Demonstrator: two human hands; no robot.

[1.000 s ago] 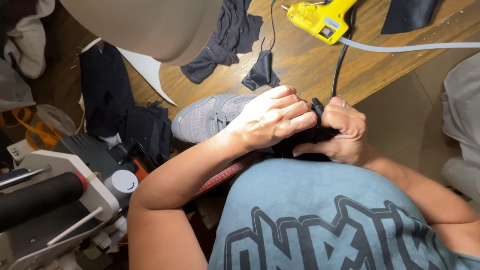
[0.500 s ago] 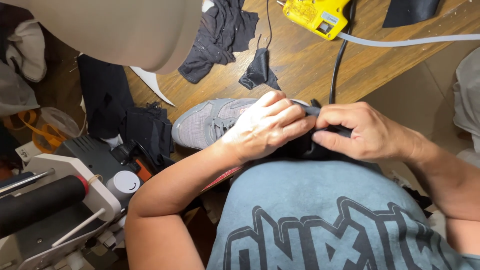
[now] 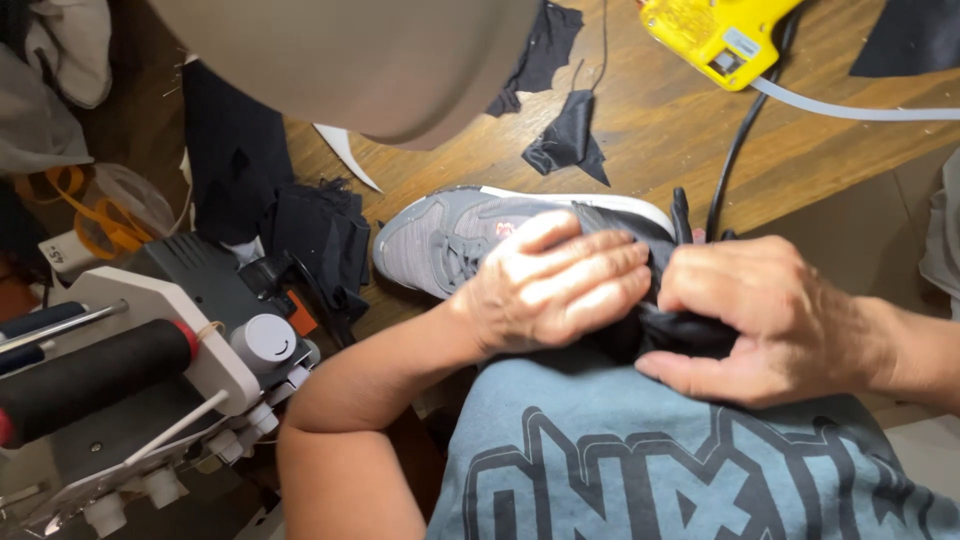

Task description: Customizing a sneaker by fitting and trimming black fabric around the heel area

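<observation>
A grey sneaker [image 3: 440,240] with a white sole lies on its side against my lap, toe pointing left. My left hand [image 3: 555,290] lies across its upper, fingers pressed down over the shoe and a piece of black fabric [image 3: 680,325]. My right hand [image 3: 765,320] grips the same black fabric at the heel end, thumb and fingers closed on it. The fabric covers the back of the shoe, and the heel is hidden under both hands.
A wooden table [image 3: 660,140] holds black fabric scraps [image 3: 570,140], a yellow glue gun [image 3: 715,35] with a black cord [image 3: 740,150], and a white tube. A sewing machine [image 3: 130,370] stands at left, orange scissors [image 3: 95,215] behind it. A tan shape [image 3: 370,60] overhangs the top.
My right hand has slid further over the heel, flattening and closing on the black fabric. My left hand stays pressed on the shoe. The view has shifted slightly closer.
</observation>
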